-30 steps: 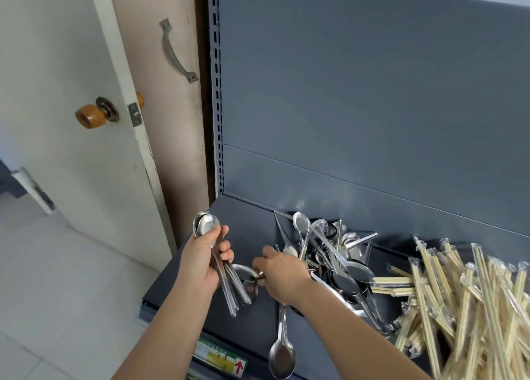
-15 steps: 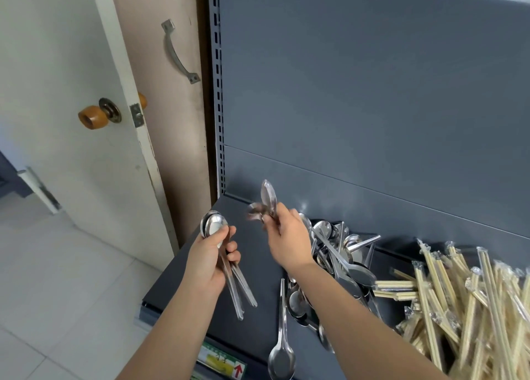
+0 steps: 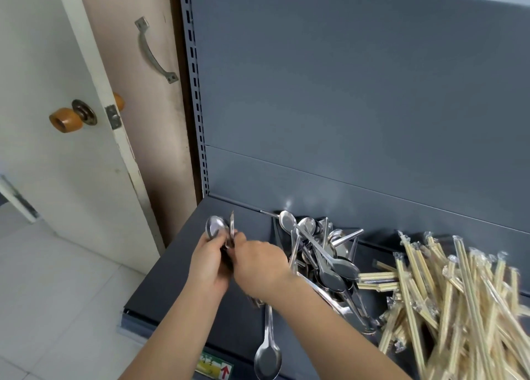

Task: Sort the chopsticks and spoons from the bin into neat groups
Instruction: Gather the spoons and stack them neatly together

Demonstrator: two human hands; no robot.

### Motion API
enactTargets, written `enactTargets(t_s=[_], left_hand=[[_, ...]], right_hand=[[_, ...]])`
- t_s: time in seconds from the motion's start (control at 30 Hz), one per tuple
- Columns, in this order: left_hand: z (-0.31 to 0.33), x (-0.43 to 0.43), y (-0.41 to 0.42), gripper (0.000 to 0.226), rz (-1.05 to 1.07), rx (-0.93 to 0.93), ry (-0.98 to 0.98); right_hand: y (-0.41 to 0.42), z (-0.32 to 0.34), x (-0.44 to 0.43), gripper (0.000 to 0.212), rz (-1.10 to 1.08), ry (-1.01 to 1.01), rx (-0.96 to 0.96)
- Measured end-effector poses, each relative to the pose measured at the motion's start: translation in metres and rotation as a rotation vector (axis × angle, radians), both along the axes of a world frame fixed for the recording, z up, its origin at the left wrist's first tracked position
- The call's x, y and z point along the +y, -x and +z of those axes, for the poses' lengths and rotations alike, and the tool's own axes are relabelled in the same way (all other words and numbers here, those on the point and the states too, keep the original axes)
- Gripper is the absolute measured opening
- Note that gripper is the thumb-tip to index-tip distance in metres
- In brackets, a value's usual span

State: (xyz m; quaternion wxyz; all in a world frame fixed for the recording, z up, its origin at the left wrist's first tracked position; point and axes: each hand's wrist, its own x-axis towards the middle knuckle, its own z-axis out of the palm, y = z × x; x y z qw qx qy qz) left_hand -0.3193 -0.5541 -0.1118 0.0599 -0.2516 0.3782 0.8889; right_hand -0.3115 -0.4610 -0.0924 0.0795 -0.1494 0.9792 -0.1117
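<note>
Where the grey shelf [image 3: 177, 267] meets its tall back panel [image 3: 344, 107], everything for the sorting lies spread along the right half. Biggest of all is the loose heap of wrapped chopsticks [image 3: 459, 299] at the far right, pale sticks in clear sleeves crossing each other at every angle. Just to their left sits the tangle of steel spoons [image 3: 321, 253], bowls and handles pointing all ways, a few chopsticks poking in beside them. To the left of the shelf stands a white door [image 3: 57, 164] with an orange knob [image 3: 66, 120].

Both forearms reach in from below, and the hands meet over the bare left part of the shelf. The left hand [image 3: 208, 265] is curled around a small bunch of spoons [image 3: 216, 228], their bowls sticking up above the fingers. The right hand [image 3: 259, 266] is pressed against it, pinching one thin spoon [image 3: 231, 227] edge-on against that bunch.

One lone spoon [image 3: 268, 356] lies near the front edge, bowl towards the person, its handle running under the right wrist.
</note>
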Motion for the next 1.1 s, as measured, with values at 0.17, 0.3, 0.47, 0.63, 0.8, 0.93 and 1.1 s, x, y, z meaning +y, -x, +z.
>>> enactTargets(t_s=[0.17,0.3,0.47,0.63,0.8,0.93,1.1], left_hand=[[-0.005,0.002,0.002,0.039,-0.045,-0.017,0.009],[-0.006,0.004,-0.004,0.059,-0.012,-0.006,0.035],[-0.007,0.006,-0.008,0.01,-0.064,-0.003,0.018],[-0.007,0.01,-0.014,0.009,-0.015,-0.09,-0.02],[-0.01,0.01,-0.021,0.022,-0.064,-0.113,0.126],[-0.011,0.006,-0.022,0.036,-0.101,-0.132,0.14],[-0.015,0.004,-0.022,0.031,-0.099,-0.14,0.117]], right_hand=[[-0.011,-0.005,0.002,0.051,0.052,-0.16,0.158],[-0.012,0.007,0.016,0.044,0.149,0.018,-0.003],[-0.009,0.02,0.041,0.021,0.132,0.39,-0.185],[-0.001,0.0,0.071,0.022,-0.078,0.2,0.05],[-0.013,-0.022,0.086,0.04,0.095,-0.127,-0.178],[-0.012,-0.036,0.084,0.051,0.168,-0.261,-0.142],[-0.004,-0.037,0.079,0.046,0.204,-0.343,-0.036]])
